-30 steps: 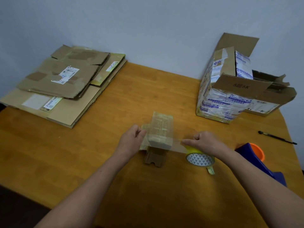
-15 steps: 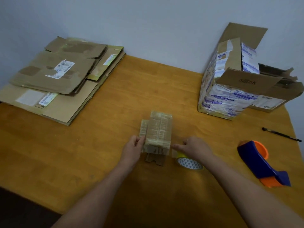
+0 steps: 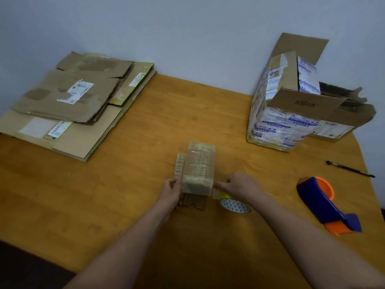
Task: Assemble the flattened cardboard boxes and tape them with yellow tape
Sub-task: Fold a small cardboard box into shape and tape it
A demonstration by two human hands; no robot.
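Small box [image 3: 199,170] sits center of the wooden table [image 3: 125,195], nearer the front edge, standing up, wrapped in glossy tape w/ a narrow flap sticking out on its L side and a notched flap at its base. L hand [image 3: 171,191] is at the box's lower L corner, fingers curled round that side and touching it, thumb up against the flap: it grips the box. R hand [image 3: 239,187] is just R of the box, index finger out straight w/ tip touching the box's lower R edge, other fingers curled. Yellow tape roll [image 3: 235,205] lies partly under the R hand, close to the box's R corner, a short strip running from roll to box; can't tell if the hand actually holds the roll. Stack of flattened boxes [image 3: 73,105] is far L, well apart. Tall open box [image 3: 287,113] back R, tape dispenser [image 3: 325,203] and a pen [image 3: 350,168] at R.
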